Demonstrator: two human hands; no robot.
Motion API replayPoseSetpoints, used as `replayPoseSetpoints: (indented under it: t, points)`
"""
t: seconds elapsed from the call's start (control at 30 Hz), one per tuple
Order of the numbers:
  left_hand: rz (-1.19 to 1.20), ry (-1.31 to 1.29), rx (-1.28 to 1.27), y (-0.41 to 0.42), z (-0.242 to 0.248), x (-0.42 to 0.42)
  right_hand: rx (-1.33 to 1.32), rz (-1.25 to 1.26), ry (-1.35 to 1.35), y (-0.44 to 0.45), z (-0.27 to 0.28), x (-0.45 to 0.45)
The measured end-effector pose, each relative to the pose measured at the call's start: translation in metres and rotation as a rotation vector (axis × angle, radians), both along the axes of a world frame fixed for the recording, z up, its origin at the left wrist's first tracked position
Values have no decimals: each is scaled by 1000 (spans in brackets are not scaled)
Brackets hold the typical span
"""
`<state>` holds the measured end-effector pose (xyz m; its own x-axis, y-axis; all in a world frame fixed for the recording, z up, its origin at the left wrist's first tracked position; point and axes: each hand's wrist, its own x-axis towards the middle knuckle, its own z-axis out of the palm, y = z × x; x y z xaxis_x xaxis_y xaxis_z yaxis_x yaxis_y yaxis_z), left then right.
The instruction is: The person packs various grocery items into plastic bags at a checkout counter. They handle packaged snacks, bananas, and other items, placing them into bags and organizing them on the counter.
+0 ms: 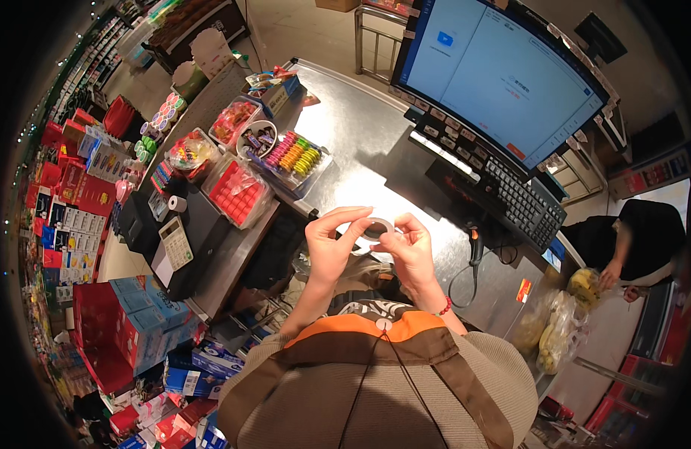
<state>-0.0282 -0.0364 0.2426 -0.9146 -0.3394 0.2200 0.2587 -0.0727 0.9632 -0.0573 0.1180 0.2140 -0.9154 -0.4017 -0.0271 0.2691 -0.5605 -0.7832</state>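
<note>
Above the near edge of a metal checkout counter [345, 140], a small roll of clear tape [377, 228] is held between both hands. My left hand [339, 238] pinches its left side with thumb and forefinger. On its right side are the thumb and fingers of my right hand [407, 247], with a red bead bracelet at the wrist. To the right, a handheld barcode scanner [475, 247] with a cable rests on the counter. Beyond it stand a black keyboard [522, 205] and a large monitor [502, 84] with a lit screen.
Candy tubs [236, 120], a tray of colourful wrapped sweets [295, 157] and a calculator [176, 242] are on the left. Bagged fruit [556, 331] lies at the right end, where another person [648, 241] touches a bag. Stacked boxes [138, 325] stand at the lower left.
</note>
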Motion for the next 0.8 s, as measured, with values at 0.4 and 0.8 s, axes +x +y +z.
replayPoseSetpoints:
  t: [0.4, 0.8]
  points:
    - [73, -7, -98, 8, 2, 19, -48, 19, -56, 5, -7, 5]
    - [390, -67, -263, -4, -3, 89, 254, 411, 227, -17, -6, 10]
